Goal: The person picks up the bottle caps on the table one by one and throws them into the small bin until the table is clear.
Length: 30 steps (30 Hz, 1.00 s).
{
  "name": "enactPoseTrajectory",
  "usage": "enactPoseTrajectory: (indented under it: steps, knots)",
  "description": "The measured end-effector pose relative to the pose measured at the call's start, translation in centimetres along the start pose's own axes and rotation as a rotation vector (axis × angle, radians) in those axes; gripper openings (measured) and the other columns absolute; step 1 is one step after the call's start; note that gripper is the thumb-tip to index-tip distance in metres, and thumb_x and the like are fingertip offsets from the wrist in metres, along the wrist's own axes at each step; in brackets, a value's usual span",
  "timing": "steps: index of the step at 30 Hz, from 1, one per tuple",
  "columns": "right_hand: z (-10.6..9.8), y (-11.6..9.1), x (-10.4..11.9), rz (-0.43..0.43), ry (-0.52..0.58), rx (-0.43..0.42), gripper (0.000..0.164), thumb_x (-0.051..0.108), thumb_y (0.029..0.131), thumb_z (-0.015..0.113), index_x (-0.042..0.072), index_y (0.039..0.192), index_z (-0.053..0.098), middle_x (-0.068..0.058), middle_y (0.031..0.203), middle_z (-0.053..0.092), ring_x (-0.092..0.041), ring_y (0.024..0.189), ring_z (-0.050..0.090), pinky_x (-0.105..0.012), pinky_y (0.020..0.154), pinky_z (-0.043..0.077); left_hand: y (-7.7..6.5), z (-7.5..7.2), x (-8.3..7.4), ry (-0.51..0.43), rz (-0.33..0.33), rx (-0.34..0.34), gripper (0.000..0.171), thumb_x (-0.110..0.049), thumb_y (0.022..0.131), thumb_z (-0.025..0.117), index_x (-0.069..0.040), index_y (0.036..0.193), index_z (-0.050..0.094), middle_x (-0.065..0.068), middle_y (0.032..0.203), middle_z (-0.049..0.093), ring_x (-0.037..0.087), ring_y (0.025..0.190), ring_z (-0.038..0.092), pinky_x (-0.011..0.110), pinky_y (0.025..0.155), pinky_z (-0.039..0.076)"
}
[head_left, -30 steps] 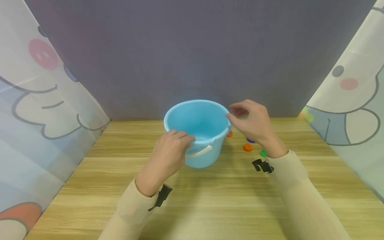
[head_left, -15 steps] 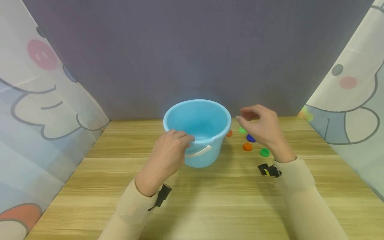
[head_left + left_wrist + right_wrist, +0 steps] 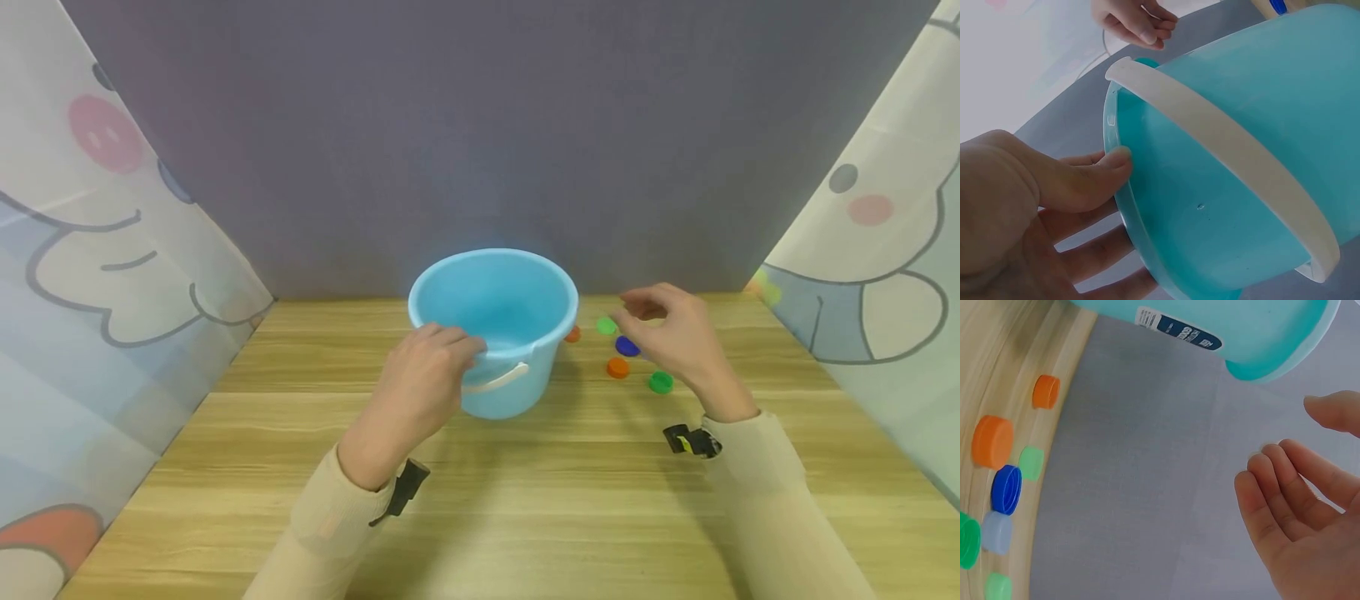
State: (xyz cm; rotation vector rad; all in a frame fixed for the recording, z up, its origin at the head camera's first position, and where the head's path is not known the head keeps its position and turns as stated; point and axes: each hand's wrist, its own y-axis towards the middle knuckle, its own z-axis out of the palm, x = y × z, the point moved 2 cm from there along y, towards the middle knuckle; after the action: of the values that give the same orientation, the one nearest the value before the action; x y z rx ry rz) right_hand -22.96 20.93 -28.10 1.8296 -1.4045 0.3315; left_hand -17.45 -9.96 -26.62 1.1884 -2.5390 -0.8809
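Observation:
A light blue bucket (image 3: pixel 543 354) stands upright on the table, its inside facing up. My left hand (image 3: pixel 420 383) grips the near left rim; in the left wrist view the thumb presses the outer side and the fingers reach behind the rim. The white bucket handle (image 3: pixel 1229 150) hangs down along the near side. To the right of the bucket, my right hand (image 3: pixel 671 333) hovers over the bottle caps with relaxed fingers and nothing in it. Below it lie a blue cap (image 3: pixel 627 346), an orange cap (image 3: pixel 618 367), a green cap (image 3: pixel 661 382) and a light green cap (image 3: pixel 606 326).
Another orange cap (image 3: pixel 572 334) lies close beside the bucket. In the right wrist view a pale bluish cap (image 3: pixel 996 532) and a second light green cap (image 3: pixel 999 587) show too. A grey wall (image 3: pixel 487 125) rises behind the wooden table (image 3: pixel 540 517); printed curtains (image 3: pixel 862 275) flank both sides.
My right hand has moved right and slightly down, away from the bucket's right rim, uncovering more caps. The left hand and the bucket have stayed in place.

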Motion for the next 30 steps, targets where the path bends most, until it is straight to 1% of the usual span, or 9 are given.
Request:
enactPoseTrajectory:
  steps: [6, 10, 15, 20, 24, 30]
  knots:
    - [-0.4, -0.4, -0.6, 0.002, -0.023, -0.002, 0.04, 0.035, 0.095, 0.07, 0.002, 0.117, 0.071, -0.015, 0.111, 0.067, -0.031, 0.1, 0.064, -0.045, 0.086, 0.047, 0.0, 0.1, 0.0, 0.003, 0.001, 0.006, 0.027, 0.008, 0.078, 0.079, -0.007, 0.101, 0.076, 0.005, 0.092, 0.074, 0.027, 0.082, 0.063, 0.038, 0.072, 0.053]
    - [-0.7, -0.6, -0.8, -0.012, -0.045, -0.006, 0.041, 0.033, 0.095, 0.069, -0.001, 0.117, 0.071, -0.018, 0.112, 0.067, -0.034, 0.1, 0.064, -0.047, 0.087, 0.047, -0.1, 0.1, 0.0, 0.005, -0.004, 0.008, 0.028, 0.008, 0.078, 0.079, -0.007, 0.101, 0.075, 0.005, 0.092, 0.073, 0.027, 0.082, 0.063, 0.038, 0.071, 0.053]
    - [-1.0, -0.6, -1.3, -0.007, -0.067, 0.001, 0.042, 0.032, 0.096, 0.068, -0.004, 0.118, 0.069, -0.021, 0.113, 0.066, -0.035, 0.101, 0.062, -0.049, 0.088, 0.046, -0.1, 0.1, -0.1, 0.003, -0.002, 0.007, 0.028, 0.008, 0.078, 0.079, -0.007, 0.101, 0.076, 0.005, 0.092, 0.074, 0.027, 0.083, 0.063, 0.038, 0.071, 0.054]
    - [-1.7, -0.4, -2.3, 0.028, -0.086, 0.015, 0.046, 0.033, 0.096, 0.067, -0.006, 0.121, 0.067, -0.023, 0.116, 0.064, -0.037, 0.103, 0.06, -0.05, 0.088, 0.045, -0.1, 0.1, 0.0, -0.005, -0.008, 0.006, 0.027, 0.007, 0.078, 0.08, -0.007, 0.101, 0.076, 0.006, 0.094, 0.074, 0.028, 0.083, 0.064, 0.039, 0.071, 0.054]
    - [-2.5, -0.4, -3.2, 0.075, -0.113, 0.028, 0.05, 0.037, 0.098, 0.065, -0.006, 0.124, 0.065, -0.024, 0.119, 0.062, -0.039, 0.105, 0.059, -0.054, 0.089, 0.046, -0.1, 0.1, 0.0, -0.008, -0.009, 0.001, 0.027, 0.007, 0.078, 0.08, -0.006, 0.101, 0.076, 0.006, 0.095, 0.074, 0.028, 0.083, 0.064, 0.039, 0.071, 0.054]
    - [-3.4, -0.6, -4.3, 0.095, -0.151, 0.04, 0.054, 0.038, 0.099, 0.064, -0.008, 0.125, 0.063, -0.028, 0.117, 0.063, -0.042, 0.105, 0.06, -0.057, 0.088, 0.047, -0.1, 0.1, 0.0, -0.007, -0.008, 0.004, 0.026, 0.007, 0.079, 0.079, -0.006, 0.102, 0.076, 0.006, 0.094, 0.074, 0.028, 0.083, 0.064, 0.039, 0.07, 0.054]
